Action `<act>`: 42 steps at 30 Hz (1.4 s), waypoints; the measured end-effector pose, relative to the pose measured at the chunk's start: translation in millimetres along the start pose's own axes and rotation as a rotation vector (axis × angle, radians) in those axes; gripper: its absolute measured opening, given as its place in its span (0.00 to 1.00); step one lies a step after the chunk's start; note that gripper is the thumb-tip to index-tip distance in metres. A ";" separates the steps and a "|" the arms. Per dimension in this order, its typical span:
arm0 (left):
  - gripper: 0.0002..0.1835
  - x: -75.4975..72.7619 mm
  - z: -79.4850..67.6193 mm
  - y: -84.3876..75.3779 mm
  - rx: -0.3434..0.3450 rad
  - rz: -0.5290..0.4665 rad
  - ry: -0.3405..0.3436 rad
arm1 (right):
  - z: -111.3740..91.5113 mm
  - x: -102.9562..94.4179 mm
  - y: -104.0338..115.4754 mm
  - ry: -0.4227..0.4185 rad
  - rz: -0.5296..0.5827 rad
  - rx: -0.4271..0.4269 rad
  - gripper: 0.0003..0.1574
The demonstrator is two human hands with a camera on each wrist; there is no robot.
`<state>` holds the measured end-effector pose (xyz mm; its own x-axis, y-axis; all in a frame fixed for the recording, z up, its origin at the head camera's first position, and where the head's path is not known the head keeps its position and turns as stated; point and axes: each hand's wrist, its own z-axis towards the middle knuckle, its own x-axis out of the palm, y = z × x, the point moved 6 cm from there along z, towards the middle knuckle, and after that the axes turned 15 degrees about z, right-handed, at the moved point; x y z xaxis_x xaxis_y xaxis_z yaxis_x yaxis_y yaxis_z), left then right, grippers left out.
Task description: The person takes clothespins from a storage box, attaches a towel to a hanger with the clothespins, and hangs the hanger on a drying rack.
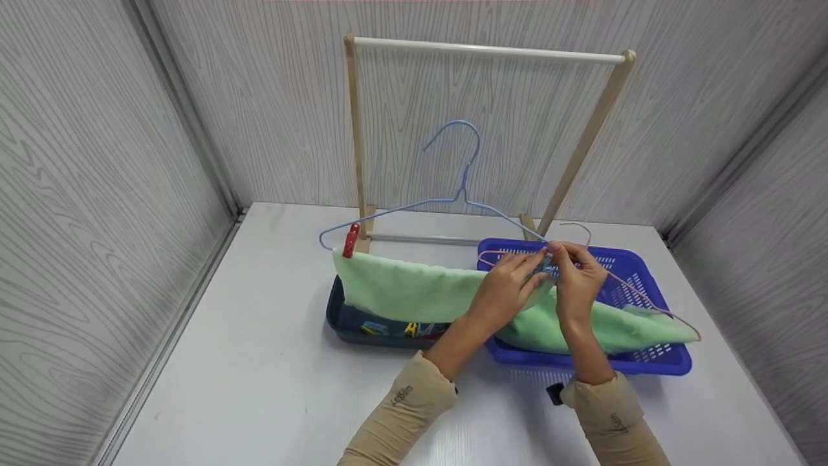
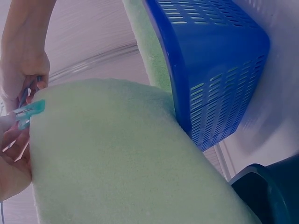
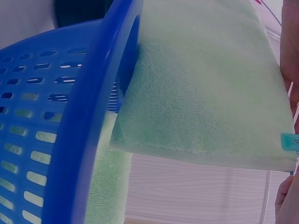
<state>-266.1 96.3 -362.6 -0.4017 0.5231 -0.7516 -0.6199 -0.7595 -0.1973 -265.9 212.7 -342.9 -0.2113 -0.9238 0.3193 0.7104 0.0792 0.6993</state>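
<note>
A light green towel point(image 1: 414, 288) hangs along the bottom of a blue wire hanger point(image 1: 462, 188), its left corner held by a red clothespin point(image 1: 351, 241). At the towel's right corner my left hand point(image 1: 504, 288) pinches a teal clothespin point(image 2: 32, 109), whose tip sits on the towel edge. Close beside it, my right hand point(image 1: 579, 281) pinches the right end of the hanger. The teal clothespin also shows at the edge of the right wrist view. In the head view, fingers partly hide it.
A blue perforated basket point(image 1: 679, 362) stands at the right, with another green towel point(image 1: 621, 330) and a pink hanger point(image 1: 637, 291) over it. Behind the hanging towel is a dark tray point(image 1: 362, 338) of several clothespins. A rack with a white bar point(image 1: 485, 49) stands at the back.
</note>
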 end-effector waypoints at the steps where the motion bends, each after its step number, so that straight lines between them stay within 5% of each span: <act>1: 0.21 0.0 0.0 -0.2 0.004 0.009 0.001 | 0.3 -0.2 -0.5 0.001 0.004 0.000 0.06; 19: 0.25 -1.0 -2.5 1.0 0.000 0.058 0.020 | 2.7 -9.3 -11.6 -0.005 -0.015 -0.005 0.08; 27: 0.20 -9.1 -3.3 6.4 0.036 -0.016 -0.048 | 7.5 -17.9 -23.3 -0.030 -0.001 -0.030 0.07; 34: 0.17 -15.8 -5.1 8.2 0.070 -0.056 -0.102 | 6.6 -13.0 -3.8 -0.042 0.011 -0.007 0.06; 42: 0.13 -25.3 -12.2 14.5 0.100 -0.099 -0.200 | 10.0 -26.6 -20.8 -0.067 0.045 0.013 0.06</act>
<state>-256.6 67.3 -354.2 -0.4550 0.6673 -0.5897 -0.7228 -0.6636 -0.1931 -281.8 239.4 -359.5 -0.2243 -0.8922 0.3920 0.7117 0.1248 0.6913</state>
